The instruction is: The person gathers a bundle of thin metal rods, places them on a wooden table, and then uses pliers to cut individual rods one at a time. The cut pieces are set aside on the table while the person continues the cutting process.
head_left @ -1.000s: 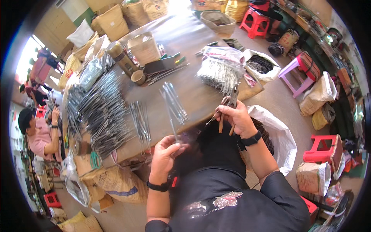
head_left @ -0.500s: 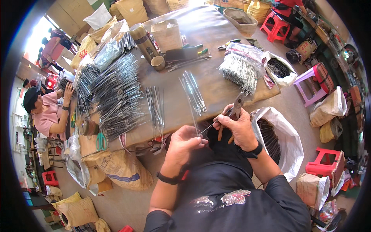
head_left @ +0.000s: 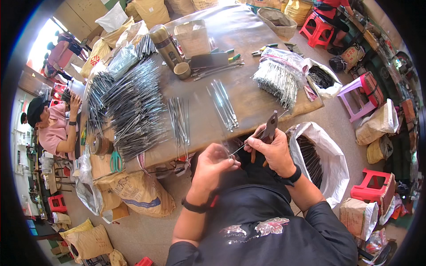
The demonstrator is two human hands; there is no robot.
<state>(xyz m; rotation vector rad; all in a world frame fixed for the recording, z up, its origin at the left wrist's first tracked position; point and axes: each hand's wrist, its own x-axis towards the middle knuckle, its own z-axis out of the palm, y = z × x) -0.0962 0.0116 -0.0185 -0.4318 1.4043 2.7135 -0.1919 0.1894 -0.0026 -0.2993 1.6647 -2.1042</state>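
In front of my chest, beyond the table's near edge, my left hand (head_left: 209,167) pinches one end of a thin metal rod (head_left: 238,149); its fingers are partly blurred. My right hand (head_left: 277,153) pinches the rod's other part between thumb and finger. The same hand keeps a pair of pliers (head_left: 270,127) in its palm, jaws pointing up and away, handles below the fingers. Two small groups of rods, one on the left (head_left: 179,122) and one in the middle (head_left: 222,106), lie on the table (head_left: 199,99). A larger pile of rods (head_left: 133,108) covers its left side.
A bundle of pale rods (head_left: 278,80) in plastic lies at the right corner. Beside my right arm stands a white sack (head_left: 336,173) of dark rods. A thermos (head_left: 165,46), cup (head_left: 182,71) and teal scissors (head_left: 116,162) are on the table. A co-worker (head_left: 57,128) sits at left.
My right hand and the pliers have turned slightly, and the rod between my hands has shifted a little. The co-worker at left has raised their hands a bit.
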